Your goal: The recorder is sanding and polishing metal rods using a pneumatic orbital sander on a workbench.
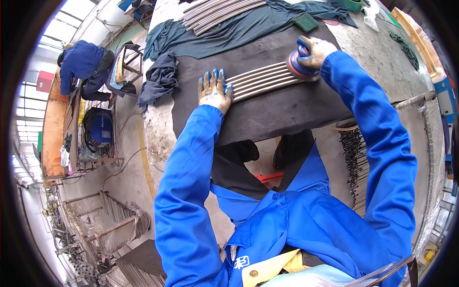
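Note:
Several thin metal rods (263, 80) lie side by side on a dark mat (265, 111) that covers part of the table. Gloved and with fingers spread, my left hand (214, 91) presses flat on the rods' left ends. My right hand (315, 52), also gloved, grips a round tool with a blue and red body (299, 66), which looks like a handheld sander. Its disc rests on the right part of the rods and hides their far ends.
More metal rods (222, 12) lie on a dark green cloth (218, 43) at the back. A green scouring pad (306, 23) sits near my right hand. Crumpled dark cloth (159, 79) lies on the left. A co-worker (84, 64) bends over a bench farther left. Rods are stacked below right (353, 161).

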